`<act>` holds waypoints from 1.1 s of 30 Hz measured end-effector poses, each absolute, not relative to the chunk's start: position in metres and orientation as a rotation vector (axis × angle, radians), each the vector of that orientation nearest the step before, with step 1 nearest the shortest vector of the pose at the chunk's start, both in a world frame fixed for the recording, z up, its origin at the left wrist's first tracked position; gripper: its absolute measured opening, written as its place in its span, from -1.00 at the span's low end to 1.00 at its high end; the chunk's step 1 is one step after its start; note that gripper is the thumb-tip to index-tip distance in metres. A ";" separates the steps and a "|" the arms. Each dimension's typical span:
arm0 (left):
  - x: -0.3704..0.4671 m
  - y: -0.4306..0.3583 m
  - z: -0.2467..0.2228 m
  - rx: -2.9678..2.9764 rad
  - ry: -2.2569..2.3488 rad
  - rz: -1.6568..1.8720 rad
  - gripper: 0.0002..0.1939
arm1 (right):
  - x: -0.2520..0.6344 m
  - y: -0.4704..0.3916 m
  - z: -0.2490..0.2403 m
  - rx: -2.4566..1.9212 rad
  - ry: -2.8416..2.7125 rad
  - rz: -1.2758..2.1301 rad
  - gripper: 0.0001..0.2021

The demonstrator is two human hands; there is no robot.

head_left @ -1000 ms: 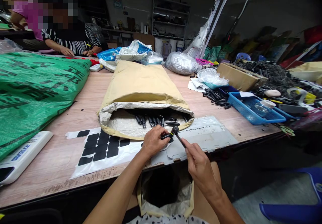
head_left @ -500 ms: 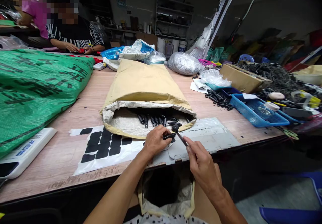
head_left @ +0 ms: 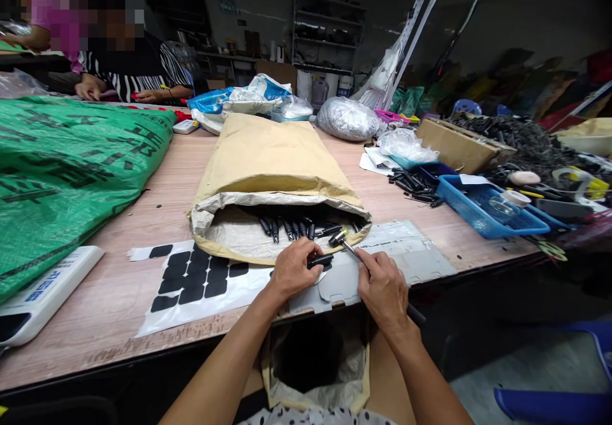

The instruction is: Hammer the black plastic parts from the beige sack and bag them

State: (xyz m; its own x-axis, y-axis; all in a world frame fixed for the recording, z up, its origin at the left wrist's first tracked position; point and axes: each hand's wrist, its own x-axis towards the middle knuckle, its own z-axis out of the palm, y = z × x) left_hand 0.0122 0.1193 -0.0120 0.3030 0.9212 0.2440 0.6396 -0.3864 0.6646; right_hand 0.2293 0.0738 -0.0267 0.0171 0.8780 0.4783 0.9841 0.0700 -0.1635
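Observation:
A short black rod-like part point(head_left: 320, 260) is gripped by my left hand point(head_left: 295, 267), low over the grey board point(head_left: 401, 253). My right hand point(head_left: 385, 288) is closed on a small hammer point(head_left: 351, 248); its metal shaft slants up and left, and its head is just above and right of the black part. Behind both hands lies a tan sack point(head_left: 282, 157) with its mouth open toward me, several black parts point(head_left: 296, 229) showing inside. Left of my left hand, a white sheet with black rounded squares point(head_left: 191, 275) sits partly under the sack.
A green sack point(head_left: 81, 170) and a white device point(head_left: 52, 291) are at the left. To the right are a blue basket point(head_left: 488, 211), black parts point(head_left: 414, 186) and a cardboard box point(head_left: 461, 148). An open bag point(head_left: 315, 361) hangs below the table edge. Two people sit at the back left.
The hammer has turned, its head now silvery and its handle end visible behind my right hand. The black part lies more level in my left hand. The seated person's hands have moved apart.

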 end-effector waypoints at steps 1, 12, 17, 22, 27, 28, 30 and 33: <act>0.012 0.119 -0.012 2.129 1.384 0.850 -0.80 | 0.228 0.073 -0.027 -1.854 -1.894 -0.329 -0.62; 0.007 0.116 -0.003 2.121 1.292 0.816 -0.87 | 0.230 0.085 -0.021 -1.860 -1.819 -0.223 -0.65; 0.011 0.061 0.031 2.050 0.989 0.759 -0.81 | 0.225 0.082 -0.023 -1.874 -1.842 -0.322 -0.62; 0.023 0.000 -0.001 2.084 0.935 0.305 -0.86 | 0.224 0.081 -0.024 -1.909 -1.864 -0.345 -0.61; 0.028 -0.018 -0.076 2.018 1.282 -0.015 -0.77 | 0.223 0.080 -0.022 -1.920 -1.871 -0.361 -0.61; 0.028 -0.018 -0.079 2.002 1.311 -0.044 -0.75 | 0.223 0.080 -0.022 -1.921 -1.870 -0.363 -0.61; 0.027 -0.017 -0.070 2.003 1.282 -0.032 -0.74 | 0.223 0.080 -0.022 -1.923 -1.868 -0.364 -0.61; 0.027 -0.001 -0.023 2.033 1.051 0.125 -0.85 | 0.223 0.079 -0.023 -1.925 -1.861 -0.364 -0.61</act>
